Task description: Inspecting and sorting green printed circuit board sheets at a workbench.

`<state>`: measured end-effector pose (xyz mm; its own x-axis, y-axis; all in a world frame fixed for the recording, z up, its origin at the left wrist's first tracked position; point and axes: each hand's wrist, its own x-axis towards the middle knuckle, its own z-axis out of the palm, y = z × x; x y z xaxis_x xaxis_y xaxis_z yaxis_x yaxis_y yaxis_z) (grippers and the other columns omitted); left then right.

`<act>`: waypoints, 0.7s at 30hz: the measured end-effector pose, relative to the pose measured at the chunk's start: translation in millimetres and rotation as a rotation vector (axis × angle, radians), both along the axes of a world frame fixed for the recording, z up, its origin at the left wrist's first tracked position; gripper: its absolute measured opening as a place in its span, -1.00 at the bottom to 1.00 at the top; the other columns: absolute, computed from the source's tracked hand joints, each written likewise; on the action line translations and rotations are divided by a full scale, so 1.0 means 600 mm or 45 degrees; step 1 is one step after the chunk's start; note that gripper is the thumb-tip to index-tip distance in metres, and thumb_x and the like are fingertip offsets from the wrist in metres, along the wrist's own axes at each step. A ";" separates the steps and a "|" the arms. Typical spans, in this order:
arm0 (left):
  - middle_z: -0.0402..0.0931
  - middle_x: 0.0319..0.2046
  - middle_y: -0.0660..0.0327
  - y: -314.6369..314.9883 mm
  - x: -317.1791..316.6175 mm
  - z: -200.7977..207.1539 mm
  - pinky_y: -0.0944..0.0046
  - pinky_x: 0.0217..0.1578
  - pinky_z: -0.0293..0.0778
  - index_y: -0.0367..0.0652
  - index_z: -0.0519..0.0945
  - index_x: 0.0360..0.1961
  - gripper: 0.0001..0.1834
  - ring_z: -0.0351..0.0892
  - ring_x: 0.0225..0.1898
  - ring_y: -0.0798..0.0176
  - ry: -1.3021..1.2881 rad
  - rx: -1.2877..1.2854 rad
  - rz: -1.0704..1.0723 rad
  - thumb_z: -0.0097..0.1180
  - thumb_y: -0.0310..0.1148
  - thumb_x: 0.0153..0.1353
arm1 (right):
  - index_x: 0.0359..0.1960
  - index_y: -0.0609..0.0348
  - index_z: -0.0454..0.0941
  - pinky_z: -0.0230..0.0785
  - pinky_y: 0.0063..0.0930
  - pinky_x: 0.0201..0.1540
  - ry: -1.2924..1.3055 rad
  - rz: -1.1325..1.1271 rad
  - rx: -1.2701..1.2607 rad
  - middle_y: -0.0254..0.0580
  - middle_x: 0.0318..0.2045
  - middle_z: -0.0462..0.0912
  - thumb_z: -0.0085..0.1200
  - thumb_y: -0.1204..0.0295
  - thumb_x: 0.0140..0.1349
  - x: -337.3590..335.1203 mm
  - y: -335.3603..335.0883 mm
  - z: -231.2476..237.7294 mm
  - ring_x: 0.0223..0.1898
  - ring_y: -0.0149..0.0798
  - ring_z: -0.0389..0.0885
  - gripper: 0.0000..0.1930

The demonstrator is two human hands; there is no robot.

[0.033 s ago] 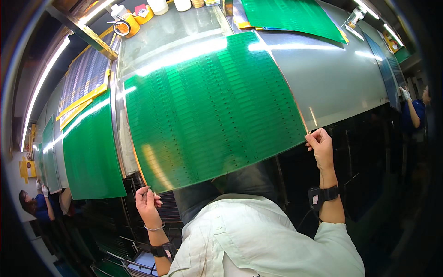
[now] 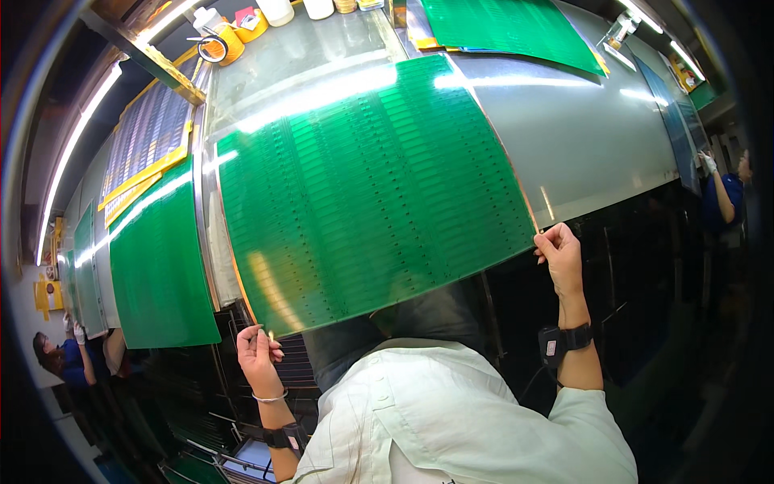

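Note:
A large glossy green circuit board panel (image 2: 371, 194), with rows of small dark dots and copper-coloured side edges, lies over the worktop, its near edge reaching past the front toward my body. My left hand (image 2: 259, 355) pinches its near left corner between thumb and fingers. At the near right corner, my right hand (image 2: 558, 246) grips the panel the same way. Whatever lies beneath the panel is mostly hidden. Bright lamp reflections cross its far part.
Another green panel (image 2: 157, 274) lies to the left, below yellow-edged patterned films (image 2: 149, 145). More green sheets (image 2: 516, 32) lie at the far right on a grey surface (image 2: 588, 137). Tape rolls (image 2: 214, 48) sit at the back left. Co-workers (image 2: 60, 359) (image 2: 721, 194) appear at both sides.

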<state>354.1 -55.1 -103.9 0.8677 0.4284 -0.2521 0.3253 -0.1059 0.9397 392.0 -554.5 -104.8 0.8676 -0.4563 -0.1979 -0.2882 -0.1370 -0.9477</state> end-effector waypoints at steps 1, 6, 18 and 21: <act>0.39 -0.62 0.32 0.001 0.001 -0.003 0.57 -0.66 0.27 -0.22 0.41 -0.21 -0.86 0.34 -0.67 0.53 -0.011 -0.040 0.002 -0.03 -0.39 0.27 | -0.50 0.19 0.38 0.24 -0.73 -0.56 0.020 0.002 -0.014 -0.40 -0.62 0.44 0.11 0.55 0.12 0.001 0.000 0.002 -0.58 -0.57 0.39 -0.86; 0.38 -0.63 0.33 0.005 0.001 -0.012 0.57 -0.67 0.26 -0.20 0.41 -0.23 -0.88 0.34 -0.68 0.53 -0.048 -0.139 0.013 -0.02 -0.38 0.27 | -0.52 0.22 0.39 0.21 -0.68 -0.48 -0.050 0.063 -0.485 -0.44 -0.62 0.40 0.10 0.55 0.12 -0.001 -0.004 0.008 -0.56 -0.57 0.33 -0.87; 0.37 -0.61 0.34 -0.003 -0.002 -0.009 0.59 -0.66 0.27 -0.18 0.40 -0.21 -0.90 0.35 -0.64 0.54 -0.092 -0.133 0.040 -0.04 -0.42 0.28 | -0.53 0.22 0.42 0.19 -0.64 -0.47 -0.013 -0.012 -0.403 -0.45 -0.64 0.40 0.13 0.52 0.09 0.003 -0.004 -0.002 -0.56 -0.57 0.30 -0.87; 0.36 -0.60 0.35 0.000 -0.004 -0.008 0.59 -0.66 0.27 -0.17 0.40 -0.21 -0.90 0.35 -0.63 0.53 -0.056 -0.122 0.035 -0.04 -0.42 0.27 | -0.55 0.22 0.41 0.20 -0.63 -0.46 -0.008 -0.020 -0.376 -0.45 -0.64 0.40 0.13 0.52 0.08 0.002 0.000 -0.006 -0.56 -0.56 0.30 -0.86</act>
